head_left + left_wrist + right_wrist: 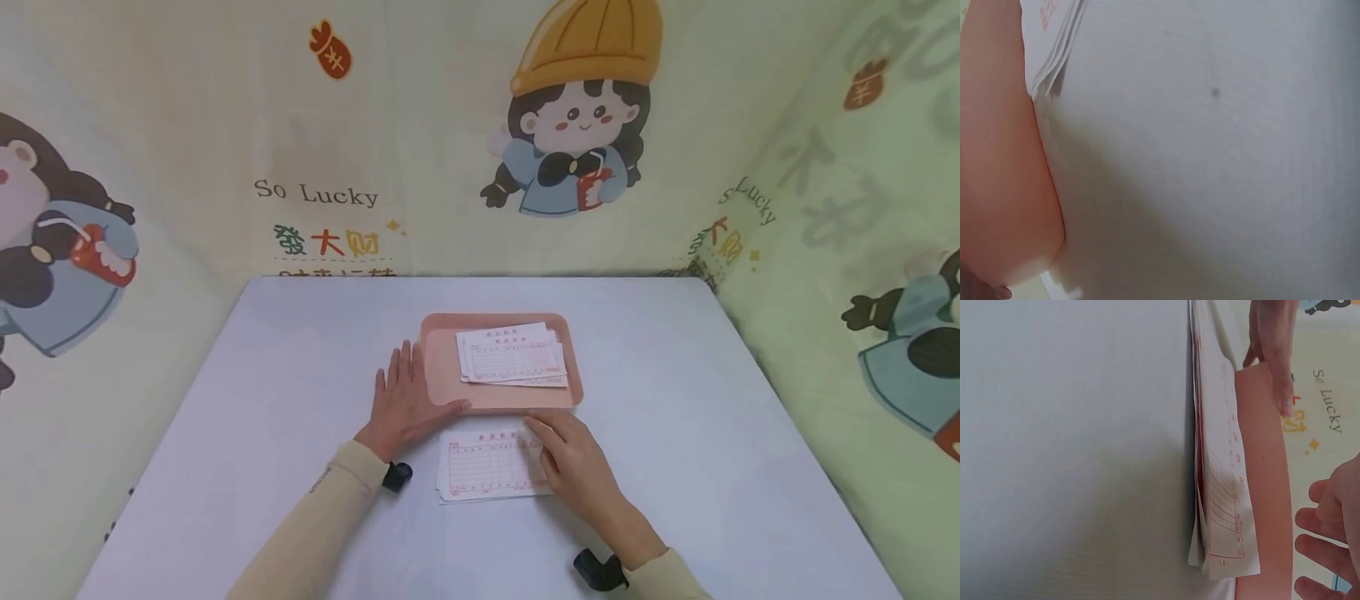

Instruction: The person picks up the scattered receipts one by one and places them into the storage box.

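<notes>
A pink tray (442, 367) lies on the table with several printed slips (510, 362) stacked inside, toward its right. My left hand (405, 408) rests against the tray's left side, its fingers straight and the thumb along the front rim. In front of the tray lies a second stack of red-printed slips (487, 471), whose layered edges show in the right wrist view. Over that stack's right end hovers my right hand (573, 458), fingers loosely bent near the tray's front rim. The right wrist view shows its fingers (1322, 556) spread, holding no paper.
The white table (300, 350) ends at a patterned cloth wall (435, 125) behind and at both sides. Black wrist cameras (397, 477) sit below both hands, close to the table surface.
</notes>
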Demonstrator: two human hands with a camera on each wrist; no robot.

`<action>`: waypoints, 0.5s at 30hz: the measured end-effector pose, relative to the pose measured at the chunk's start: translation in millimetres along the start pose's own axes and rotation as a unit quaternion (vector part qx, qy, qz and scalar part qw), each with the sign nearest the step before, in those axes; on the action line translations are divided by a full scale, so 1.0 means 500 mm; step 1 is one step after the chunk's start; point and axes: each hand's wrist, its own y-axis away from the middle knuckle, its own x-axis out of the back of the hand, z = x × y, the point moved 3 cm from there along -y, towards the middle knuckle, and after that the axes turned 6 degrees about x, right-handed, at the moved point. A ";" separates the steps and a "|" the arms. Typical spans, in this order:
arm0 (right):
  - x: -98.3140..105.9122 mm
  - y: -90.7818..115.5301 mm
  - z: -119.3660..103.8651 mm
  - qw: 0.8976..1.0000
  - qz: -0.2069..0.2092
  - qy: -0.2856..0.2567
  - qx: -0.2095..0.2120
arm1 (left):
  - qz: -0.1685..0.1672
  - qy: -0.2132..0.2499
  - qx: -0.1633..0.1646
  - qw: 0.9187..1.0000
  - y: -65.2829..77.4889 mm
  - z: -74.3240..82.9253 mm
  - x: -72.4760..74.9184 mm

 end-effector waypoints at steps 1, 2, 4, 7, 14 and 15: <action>-0.001 0.002 -0.001 1.000 -0.002 -0.001 -0.001 | 0.000 0.003 0.000 1.000 0.001 0.000 0.000; -0.002 0.003 -0.002 1.000 -0.004 -0.002 -0.001 | 0.001 0.005 -0.002 1.000 0.001 0.001 0.000; -0.003 0.005 -0.004 1.000 -0.008 -0.005 -0.001 | 0.000 0.011 -0.001 1.000 0.001 0.001 0.000; -0.004 0.007 -0.007 1.000 -0.016 -0.007 -0.002 | 0.000 0.019 -0.001 1.000 0.000 0.000 -0.001; -0.006 0.014 -0.016 1.000 -0.026 -0.015 0.004 | 0.015 0.014 -0.008 1.000 -0.001 -0.001 0.000; -0.006 0.015 -0.017 1.000 -0.025 -0.016 0.008 | 0.017 0.012 -0.010 1.000 -0.001 -0.001 0.000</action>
